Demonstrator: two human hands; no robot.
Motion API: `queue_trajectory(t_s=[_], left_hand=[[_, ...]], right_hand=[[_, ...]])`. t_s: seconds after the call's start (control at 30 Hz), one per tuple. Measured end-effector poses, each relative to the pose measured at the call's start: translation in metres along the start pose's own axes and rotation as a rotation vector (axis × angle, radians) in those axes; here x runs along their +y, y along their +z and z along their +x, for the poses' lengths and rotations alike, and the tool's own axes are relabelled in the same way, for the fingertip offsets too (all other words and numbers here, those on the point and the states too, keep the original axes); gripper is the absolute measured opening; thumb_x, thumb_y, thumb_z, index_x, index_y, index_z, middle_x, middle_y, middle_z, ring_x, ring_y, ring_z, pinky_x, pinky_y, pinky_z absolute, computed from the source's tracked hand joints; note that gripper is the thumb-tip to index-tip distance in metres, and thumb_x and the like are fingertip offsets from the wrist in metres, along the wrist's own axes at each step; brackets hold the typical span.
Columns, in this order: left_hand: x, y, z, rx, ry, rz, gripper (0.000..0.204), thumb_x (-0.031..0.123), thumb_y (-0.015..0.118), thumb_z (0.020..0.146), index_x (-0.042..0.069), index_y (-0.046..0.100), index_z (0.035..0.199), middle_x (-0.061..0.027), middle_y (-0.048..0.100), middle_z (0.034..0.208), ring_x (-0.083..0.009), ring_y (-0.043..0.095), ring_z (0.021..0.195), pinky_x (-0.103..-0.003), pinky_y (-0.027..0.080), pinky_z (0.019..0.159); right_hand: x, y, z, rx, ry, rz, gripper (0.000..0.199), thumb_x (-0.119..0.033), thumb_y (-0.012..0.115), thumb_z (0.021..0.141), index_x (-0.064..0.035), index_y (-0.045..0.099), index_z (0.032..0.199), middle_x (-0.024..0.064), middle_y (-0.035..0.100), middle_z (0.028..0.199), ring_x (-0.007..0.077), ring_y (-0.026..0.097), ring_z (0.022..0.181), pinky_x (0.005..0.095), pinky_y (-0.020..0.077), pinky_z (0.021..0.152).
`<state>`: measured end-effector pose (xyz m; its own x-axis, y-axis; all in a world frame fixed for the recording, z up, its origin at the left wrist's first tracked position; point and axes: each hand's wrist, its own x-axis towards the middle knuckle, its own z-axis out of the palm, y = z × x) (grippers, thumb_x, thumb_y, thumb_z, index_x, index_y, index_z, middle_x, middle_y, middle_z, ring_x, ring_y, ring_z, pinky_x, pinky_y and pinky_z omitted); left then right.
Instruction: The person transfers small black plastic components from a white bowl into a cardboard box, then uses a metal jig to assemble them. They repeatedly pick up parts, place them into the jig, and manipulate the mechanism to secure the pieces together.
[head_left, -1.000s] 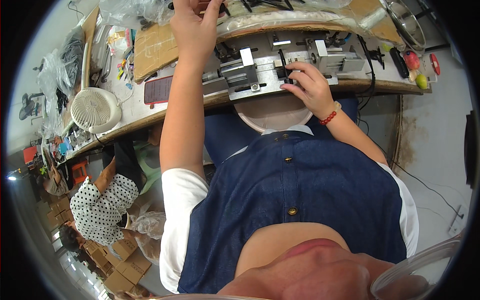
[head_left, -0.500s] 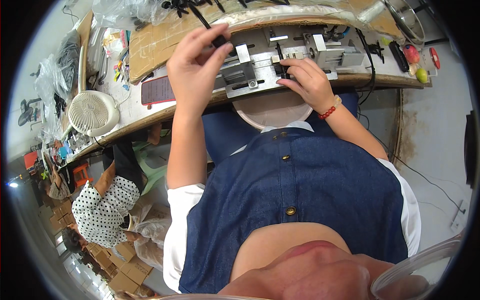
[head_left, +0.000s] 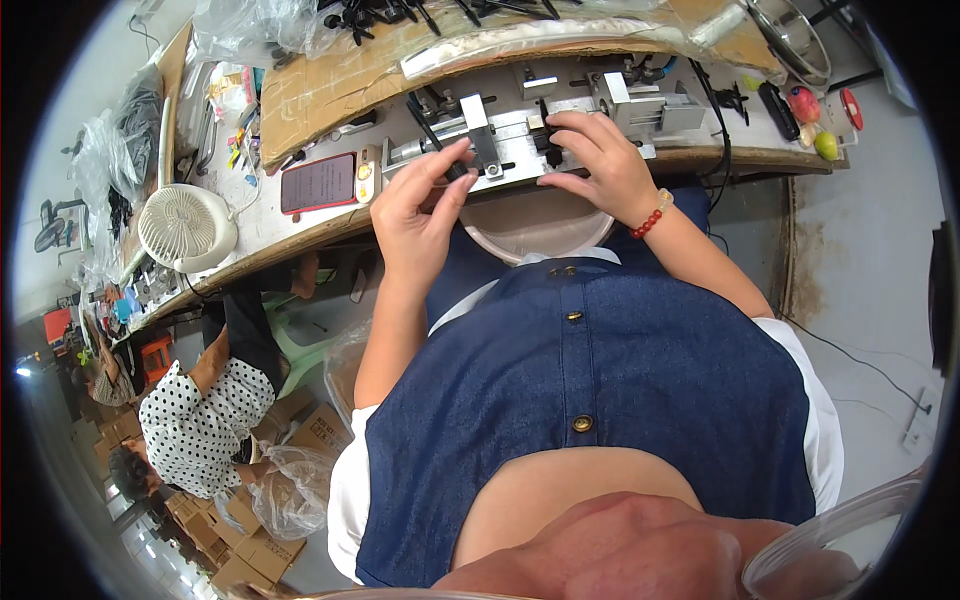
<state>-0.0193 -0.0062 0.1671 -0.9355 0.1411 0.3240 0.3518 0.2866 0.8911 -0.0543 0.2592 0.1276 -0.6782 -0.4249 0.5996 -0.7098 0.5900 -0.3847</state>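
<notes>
Fisheye head cam, downward view, nr bench (head_left: 258, 225)

I can read no word or number clearly from here. On the counter (head_left: 258, 218), the phone (head_left: 318, 184) has a lit screen with rows of small text, too fine for me to make out. Down by the floor, one carton (head_left: 322, 432) carries dark printed characters on its side, too small and blurred for me to read.
</notes>
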Motion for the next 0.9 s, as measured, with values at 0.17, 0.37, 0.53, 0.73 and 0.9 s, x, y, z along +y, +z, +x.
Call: queue_trajectory(t_s=[0.17,0.37,0.53,0.73,0.9], left_hand=[[0.001,0.007,-0.016,-0.011,-0.015,0.03,0.037,-0.01,0.069,0.092,-0.002,0.07,0.128,-0.0103,0.072,0.114,-0.0147,0.072,0.098,-0.022,0.054,0.079],[0.004,0.016,-0.029,-0.009,-0.006,0.06,0.041,-0.004,0.077,0.086,0.006,0.074,0.126,-0.0084,0.076,0.107,-0.0111,0.069,0.089,-0.024,0.057,0.077],[0.008,0.033,-0.027,-0.067,-0.085,-0.047,0.032,0.0,0.077,0.088,0.005,0.074,0.119,-0.0102,0.076,0.108,-0.0145,0.073,0.092,-0.027,0.059,0.079],[-0.009,0.062,0.006,-0.127,0.163,0.166,0.024,0.017,0.082,0.086,0.01,0.076,0.108,-0.0087,0.07,0.098,-0.0235,0.069,0.073,-0.034,0.057,0.066],[-0.027,0.083,0.013,-0.042,0.179,0.313,0.019,0.018,0.081,0.086,0.013,0.078,0.103,-0.0065,0.058,0.105,-0.0232,0.068,0.07,-0.037,0.057,0.065]], right_hand=[[0.006,-0.013,0.021,0.095,-0.061,-0.066,0.038,-0.035,0.08,0.085,-0.0064,0.066,0.106,0.0084,0.064,0.118,0.0279,0.061,0.104,0.0374,0.0537,0.083],[0.04,-0.029,0.129,0.26,0.098,-0.316,0.02,-0.017,0.068,0.091,-0.0005,0.068,0.1,0.0178,0.067,0.099,0.0385,0.064,0.089,0.0463,0.0532,0.082],[0.08,-0.018,0.159,0.125,0.261,-0.367,0.021,-0.022,0.07,0.086,-0.0014,0.074,0.081,0.0187,0.07,0.088,0.0395,0.067,0.089,0.0483,0.0542,0.082],[0.085,-0.031,0.146,0.357,0.384,0.098,0.017,-0.015,0.072,0.091,0.0014,0.072,0.093,0.0115,0.075,0.077,0.0206,0.068,0.067,0.0349,0.0529,0.063],[0.064,-0.045,0.12,0.442,0.402,0.692,0.02,-0.011,0.068,0.099,0.001,0.064,0.115,0.0111,0.078,0.101,0.0079,0.065,0.071,0.0209,0.0475,0.057]])
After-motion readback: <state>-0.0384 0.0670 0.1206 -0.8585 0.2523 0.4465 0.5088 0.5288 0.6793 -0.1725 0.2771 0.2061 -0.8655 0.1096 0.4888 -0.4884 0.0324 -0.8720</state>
